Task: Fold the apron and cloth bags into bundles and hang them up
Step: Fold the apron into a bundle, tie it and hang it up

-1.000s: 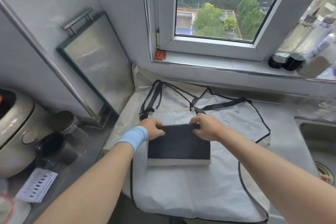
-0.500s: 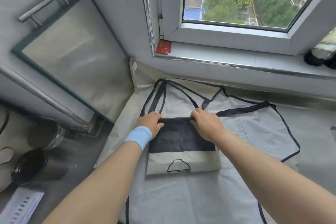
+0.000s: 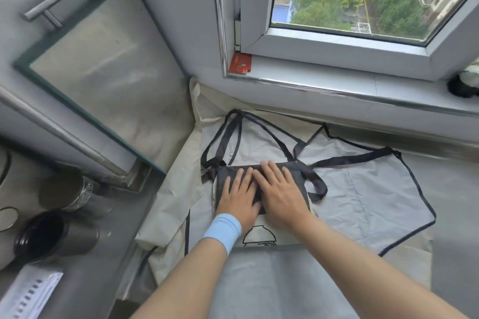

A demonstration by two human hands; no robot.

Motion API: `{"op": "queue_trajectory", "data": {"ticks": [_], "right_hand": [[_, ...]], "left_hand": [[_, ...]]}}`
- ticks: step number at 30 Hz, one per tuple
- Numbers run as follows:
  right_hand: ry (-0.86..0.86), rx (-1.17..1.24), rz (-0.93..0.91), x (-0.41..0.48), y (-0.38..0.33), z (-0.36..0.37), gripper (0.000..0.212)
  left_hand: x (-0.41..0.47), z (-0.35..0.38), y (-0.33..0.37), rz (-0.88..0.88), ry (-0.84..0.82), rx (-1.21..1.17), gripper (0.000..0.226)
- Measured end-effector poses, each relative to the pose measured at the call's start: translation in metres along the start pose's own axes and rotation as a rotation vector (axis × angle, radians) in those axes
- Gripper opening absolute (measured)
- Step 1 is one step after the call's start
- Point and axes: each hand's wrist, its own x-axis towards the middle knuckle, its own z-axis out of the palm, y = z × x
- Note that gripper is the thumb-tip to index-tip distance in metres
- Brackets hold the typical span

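The fingers of the left hand (image 3: 239, 198) and the right hand (image 3: 281, 193) lie straight and slightly spread, palms down, side by side and touching. They grip nothing. Both press flat on the dark upper half of a folded cloth bag (image 3: 261, 234), whose cream lower half shows a printed bowl just below the wrists. A pale blue wristband (image 3: 224, 230) sits on the left wrist.

The bag lies on a grey apron (image 3: 363, 194) with black edging, spread open on the surface (image 3: 456, 202). The apron's black straps (image 3: 350, 158) trail loose beyond the fingertips and to the right. A second cream bag (image 3: 178, 189) lies under the apron, its edge running up against the wall.

All three pieces look thin, light and limp. They should crease easily but spring open once let go, so a fold likely needs a flat palm on it while the other hand works. The corners and the folded edge look like the best places to pinch. The loose straps could snag or slip out of a bundle.

The folded bag lies flat and seems to hold nothing. To the left stand a steel cup (image 3: 64, 190) and a dark cup (image 3: 44, 237). The dark one shows only a black inside, and I cannot see into the steel one.
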Motion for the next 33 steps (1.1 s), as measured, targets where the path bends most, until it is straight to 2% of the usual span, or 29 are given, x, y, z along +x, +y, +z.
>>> {"op": "queue_trajectory", "data": {"ticks": [3,5,11,13,15,16,17,19,20,23,25,27,29,32,33], "right_hand": [[-0.044,0.038,0.104,-0.023,0.007,0.019,0.065],[-0.041,0.019,0.111,-0.032,0.018,0.023,0.068],[-0.036,-0.073,0.092,-0.035,0.020,0.019,0.072],[-0.002,-0.108,0.030,-0.036,0.014,0.010,0.065],[0.063,-0.145,-0.103,-0.042,0.009,0.000,0.046],[0.087,-0.127,-0.168,-0.047,0.008,-0.003,0.038],[0.073,-0.093,-0.217,-0.053,0.008,-0.006,0.038],[-0.032,-0.062,-0.256,-0.067,0.010,-0.011,0.058],[-0.073,-0.076,-0.259,-0.072,0.012,-0.011,0.067],[-0.156,-0.114,-0.251,-0.075,0.014,-0.014,0.073],[-0.187,-0.120,-0.250,-0.073,0.013,-0.019,0.060],[-0.178,-0.101,-0.226,-0.069,0.010,-0.024,0.039],[-0.135,-0.035,-0.133,-0.064,0.010,-0.031,0.029],[-0.132,0.061,-0.028,-0.051,0.015,-0.044,0.021],[-0.126,0.068,-0.033,-0.047,0.018,-0.047,0.022]], "left_hand": [[-0.004,0.006,-0.019,0.071,-0.025,0.012,0.070],[-0.007,0.008,-0.035,0.091,-0.018,0.046,0.071],[-0.025,0.001,-0.043,-0.010,-0.014,0.191,0.081],[-0.028,-0.008,-0.033,0.042,0.098,0.110,0.069],[-0.032,-0.012,-0.025,0.180,0.208,0.088,0.041],[-0.035,-0.014,-0.024,0.202,0.175,0.084,0.034],[-0.037,-0.013,-0.025,0.192,0.136,0.079,0.029],[-0.044,-0.013,-0.031,0.164,0.035,0.039,0.024],[-0.046,-0.013,-0.035,0.143,0.022,-0.015,0.032],[-0.052,-0.019,-0.042,0.169,-0.088,-0.079,0.081],[-0.055,-0.024,-0.044,0.190,-0.163,-0.051,0.107],[-0.056,-0.027,-0.047,0.202,-0.214,-0.012,0.114],[-0.052,-0.033,-0.047,0.202,-0.238,-0.017,0.095],[-0.041,-0.048,-0.048,0.135,-0.207,-0.149,0.030],[-0.036,-0.053,-0.050,0.075,-0.223,-0.209,0.017]]}}
